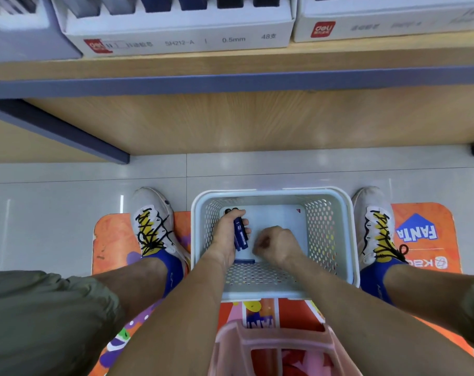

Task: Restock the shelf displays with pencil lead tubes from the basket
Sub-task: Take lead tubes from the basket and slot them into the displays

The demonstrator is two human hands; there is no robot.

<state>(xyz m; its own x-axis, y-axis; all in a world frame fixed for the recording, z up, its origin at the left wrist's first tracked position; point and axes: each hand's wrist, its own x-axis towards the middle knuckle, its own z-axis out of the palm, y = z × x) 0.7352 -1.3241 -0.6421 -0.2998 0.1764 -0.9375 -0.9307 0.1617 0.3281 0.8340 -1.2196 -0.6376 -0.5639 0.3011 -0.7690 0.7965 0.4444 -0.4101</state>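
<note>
A pale blue perforated basket (336,240) sits on the floor between my feet. Both hands reach down into it. My left hand (226,232) grips a small bunch of dark blue pencil lead tubes (240,234), held upright against the palm. My right hand (275,246) is curled into a fist on the basket floor beside them; whether it holds anything is hidden. One more blue tube (244,261) lies flat near my left wrist. On the wooden shelf (230,66) above stands a white display box (176,36) with dark tubes in its slots.
Another white display box (393,23) stands to the right on the shelf and a grey one (19,36) to the left. An orange floor sticker (425,234) lies under my shoes. A pink stool or basket (271,346) is close below my arms.
</note>
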